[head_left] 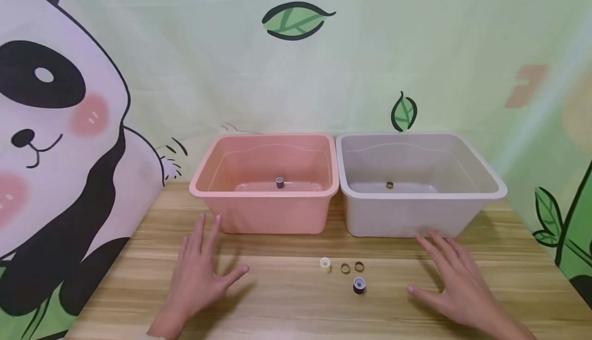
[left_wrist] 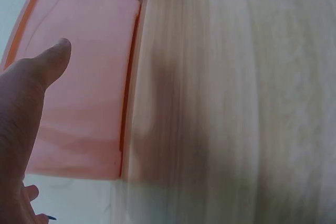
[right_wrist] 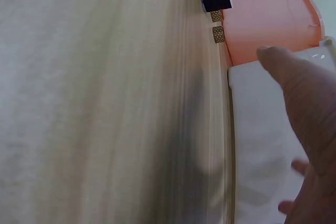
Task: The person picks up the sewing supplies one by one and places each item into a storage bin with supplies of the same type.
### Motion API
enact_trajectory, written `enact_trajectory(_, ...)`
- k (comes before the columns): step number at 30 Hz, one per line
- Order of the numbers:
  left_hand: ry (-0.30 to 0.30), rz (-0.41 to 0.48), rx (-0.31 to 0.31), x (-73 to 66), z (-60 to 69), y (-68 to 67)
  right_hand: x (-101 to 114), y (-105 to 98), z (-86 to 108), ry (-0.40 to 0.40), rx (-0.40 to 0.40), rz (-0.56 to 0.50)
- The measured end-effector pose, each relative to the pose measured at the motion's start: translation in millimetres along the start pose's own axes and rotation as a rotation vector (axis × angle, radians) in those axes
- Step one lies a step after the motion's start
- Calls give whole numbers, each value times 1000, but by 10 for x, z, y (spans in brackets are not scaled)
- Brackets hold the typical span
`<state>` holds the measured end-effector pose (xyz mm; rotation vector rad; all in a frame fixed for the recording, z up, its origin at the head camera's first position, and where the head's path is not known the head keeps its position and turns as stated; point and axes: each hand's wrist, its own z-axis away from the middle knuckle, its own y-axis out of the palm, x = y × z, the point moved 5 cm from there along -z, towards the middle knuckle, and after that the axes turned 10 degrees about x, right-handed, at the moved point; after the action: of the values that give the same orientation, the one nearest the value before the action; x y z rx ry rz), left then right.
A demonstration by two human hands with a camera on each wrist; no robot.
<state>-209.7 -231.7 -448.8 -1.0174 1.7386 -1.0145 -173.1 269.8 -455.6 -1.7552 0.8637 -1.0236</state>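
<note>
My left hand [head_left: 196,273] is spread with fingers apart in front of the pink bin [head_left: 273,214], holding nothing. The right hand [head_left: 458,283], also spread and holding nothing, is in front of the grey bin [head_left: 411,216]. Between the hands on the table lie a white cylindrical piece [head_left: 325,264], a brass-coloured ring [head_left: 345,268], a darker ring [head_left: 359,266] and a black cylinder with a pale top [head_left: 358,285]. Inside the pink bin is a small dark cylinder [head_left: 279,183]; inside the grey bin is a brass-coloured ring [head_left: 390,185].
Both bins stand side by side at the back of the wooden table [head_left: 277,304], their rims nearly touching. Behind them hangs a pale green cloth [head_left: 208,47] with a panda and leaves printed on it.
</note>
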Motion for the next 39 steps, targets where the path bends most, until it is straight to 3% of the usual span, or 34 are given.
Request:
enact_trajectory(8,32,52,-160,68,-90,-193,-3,-36,-138,-95,-26,-184)
enact_trajectory(12,34,101,-203,129,-144,-297,-6,-20,-250,-136,3,-258)
enact_trajectory(18,-46,238,-156,280,-232,-427,54,75,-402,-166,66,-301)
enact_trajectory(26,-68,373,-99,384,-499,-527,139,240,-486,-176,84,-272)
enact_trajectory(39,-141,669,-19,441,-721,-447,310,436,-598,-223,103,-236)
